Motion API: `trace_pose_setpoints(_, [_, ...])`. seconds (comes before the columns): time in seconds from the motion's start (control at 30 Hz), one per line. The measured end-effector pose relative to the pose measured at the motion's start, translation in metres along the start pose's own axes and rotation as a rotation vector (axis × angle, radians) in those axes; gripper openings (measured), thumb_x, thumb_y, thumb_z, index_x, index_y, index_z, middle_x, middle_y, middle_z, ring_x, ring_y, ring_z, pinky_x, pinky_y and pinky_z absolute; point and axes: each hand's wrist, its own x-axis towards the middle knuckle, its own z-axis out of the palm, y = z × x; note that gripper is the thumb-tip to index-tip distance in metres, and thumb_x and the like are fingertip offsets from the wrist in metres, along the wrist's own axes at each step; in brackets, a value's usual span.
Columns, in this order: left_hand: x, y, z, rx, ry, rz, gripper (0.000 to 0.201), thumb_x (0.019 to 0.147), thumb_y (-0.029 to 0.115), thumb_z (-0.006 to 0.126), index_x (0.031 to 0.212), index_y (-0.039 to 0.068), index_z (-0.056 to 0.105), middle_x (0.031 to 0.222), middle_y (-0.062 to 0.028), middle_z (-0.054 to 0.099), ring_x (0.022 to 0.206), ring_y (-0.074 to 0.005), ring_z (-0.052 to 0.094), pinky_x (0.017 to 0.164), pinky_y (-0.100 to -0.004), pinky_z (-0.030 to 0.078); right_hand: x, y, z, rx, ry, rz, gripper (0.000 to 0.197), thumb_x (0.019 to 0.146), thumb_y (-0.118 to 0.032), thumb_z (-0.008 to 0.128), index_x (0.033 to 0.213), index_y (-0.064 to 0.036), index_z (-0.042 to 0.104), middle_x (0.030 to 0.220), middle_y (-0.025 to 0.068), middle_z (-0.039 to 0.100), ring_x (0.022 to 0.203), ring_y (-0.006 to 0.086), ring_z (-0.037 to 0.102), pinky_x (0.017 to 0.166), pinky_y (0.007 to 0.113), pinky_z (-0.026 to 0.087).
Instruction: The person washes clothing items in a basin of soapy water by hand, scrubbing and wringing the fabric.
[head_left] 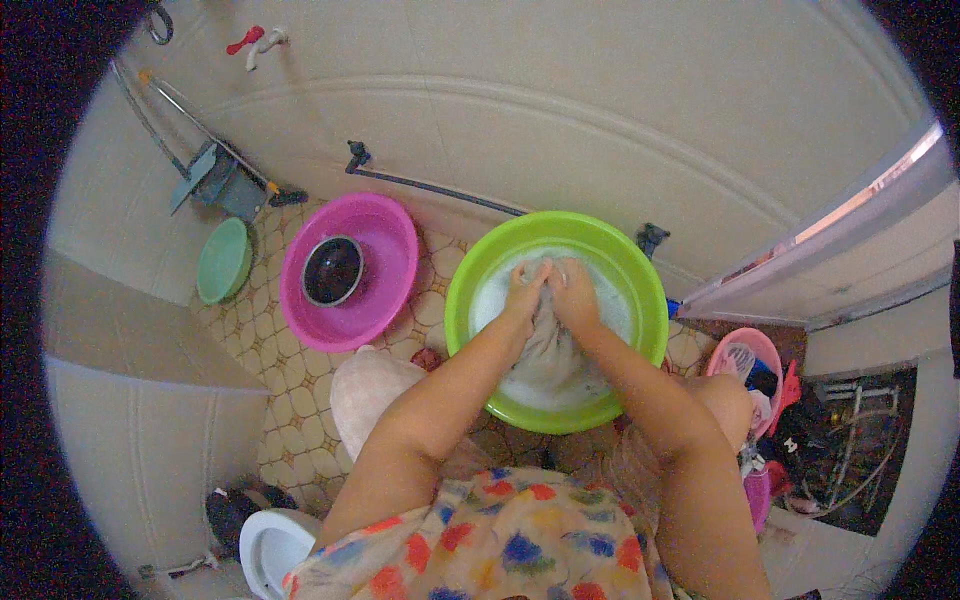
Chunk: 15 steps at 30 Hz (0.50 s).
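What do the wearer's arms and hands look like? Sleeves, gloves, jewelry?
Left hand and right hand: no gloves. Forearms bare, slender and tapering to the wrists; no watch or bracelet visible. No sleeve reaches the elbows. The top is pale with red, blue and yellow blotches. Rings: too blurred to tell.

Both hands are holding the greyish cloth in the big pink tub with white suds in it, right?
Not quite: that tub is lime green, not pink. The head view shows the left hand and right hand holding the greyish cloth in the big green tub with white suds in it.
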Motion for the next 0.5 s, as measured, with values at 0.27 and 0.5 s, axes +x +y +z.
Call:
trace_pose_setpoints(0.27, [0.016, 0.003, -0.026, -0.366, -0.52, -0.217, 0.035, 0.082, 0.037, 0.047, 0.102, 0.008, 0.05, 0.094, -0.0088, 0.055, 0.087, -0.0208, 0.052, 0.078, -0.0358, 0.042, -0.026, -0.089, -0.032, -0.188, -0.264, -0.405, 0.024, 0.075, -0.026, 0.052, 0.076, -0.0023, 0.055, 0.08, 0.0148, 0.054, 0.072, 0.0339, 0.052, 0.062, 0.041, 0.042])
trace_pose_setpoints(0.5, [-0.012, -0.001, 0.005, -0.286, -0.457, -0.072, 0.037, 0.085, 0.039, 0.038, 0.098, 0.008, 0.051, 0.092, -0.0079, 0.056, 0.085, -0.0204, 0.053, 0.076, -0.0354, 0.042, 0.001, -0.069, -0.035, -0.282, -0.005, -0.311, 0.026, 0.076, -0.027, 0.05, 0.069, -0.0035, 0.056, 0.067, 0.0167, 0.055, 0.062, 0.0343, 0.053, 0.055, 0.041, 0.043])
